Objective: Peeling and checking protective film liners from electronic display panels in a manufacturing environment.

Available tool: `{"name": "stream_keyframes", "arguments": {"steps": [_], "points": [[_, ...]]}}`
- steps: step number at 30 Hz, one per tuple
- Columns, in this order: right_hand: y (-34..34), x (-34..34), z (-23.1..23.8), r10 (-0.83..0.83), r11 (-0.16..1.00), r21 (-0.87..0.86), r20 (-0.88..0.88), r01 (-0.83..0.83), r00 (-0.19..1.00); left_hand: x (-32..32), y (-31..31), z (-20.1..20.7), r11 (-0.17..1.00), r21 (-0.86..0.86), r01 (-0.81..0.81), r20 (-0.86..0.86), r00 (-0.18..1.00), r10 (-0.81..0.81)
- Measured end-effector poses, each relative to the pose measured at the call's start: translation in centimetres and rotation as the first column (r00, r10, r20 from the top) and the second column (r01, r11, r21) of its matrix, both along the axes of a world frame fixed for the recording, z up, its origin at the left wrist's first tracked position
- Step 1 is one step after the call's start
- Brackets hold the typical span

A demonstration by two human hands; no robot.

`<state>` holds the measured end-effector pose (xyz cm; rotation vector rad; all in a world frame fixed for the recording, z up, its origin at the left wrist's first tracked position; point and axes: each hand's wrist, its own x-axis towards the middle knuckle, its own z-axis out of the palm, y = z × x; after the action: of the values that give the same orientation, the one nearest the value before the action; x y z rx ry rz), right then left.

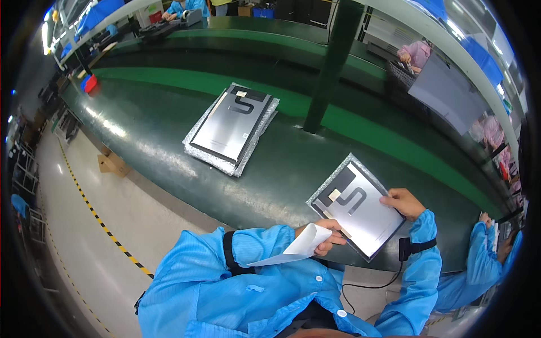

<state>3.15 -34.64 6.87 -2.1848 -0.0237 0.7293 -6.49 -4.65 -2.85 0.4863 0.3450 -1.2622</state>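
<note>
A flat silver display panel with a black border lies tilted on a bubble-wrap sheet at the near edge of the bench. My right hand grips the panel's right edge, thumb on top of the silver back. My left hand is closed on a curled white sheet, its fingertips by the panel's lower left edge. Farther left, a similar silver panel rests on a stack of bubble wrap; what lies between the layers is hidden.
The green bench runs across, with a dark post standing behind the panels. A red and blue object sits at its far left end. At right, a co-worker's blue sleeve is close by. A black cord hangs from my right wristband.
</note>
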Motion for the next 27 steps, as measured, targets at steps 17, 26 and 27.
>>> {"name": "stream_keyframes", "arguments": {"steps": [17,26,27], "points": [[25.8,-3.4,12.2,0.219,0.890,-0.015,0.890,-0.455,0.400,-2.3,12.8,2.1,0.935,-0.257,-0.246,0.381,0.863,0.332],[41.7,5.5,-4.3,-0.327,0.315,0.906,-0.176,0.283,0.928,-7.9,19.5,-1.1,0.829,-0.340,-0.443,0.184,0.834,0.521],[41.4,5.6,-4.4,-0.376,0.516,0.793,-0.130,0.324,0.917,-8.3,19.6,-0.9,0.808,-0.323,-0.493,0.186,0.804,0.565]]}}
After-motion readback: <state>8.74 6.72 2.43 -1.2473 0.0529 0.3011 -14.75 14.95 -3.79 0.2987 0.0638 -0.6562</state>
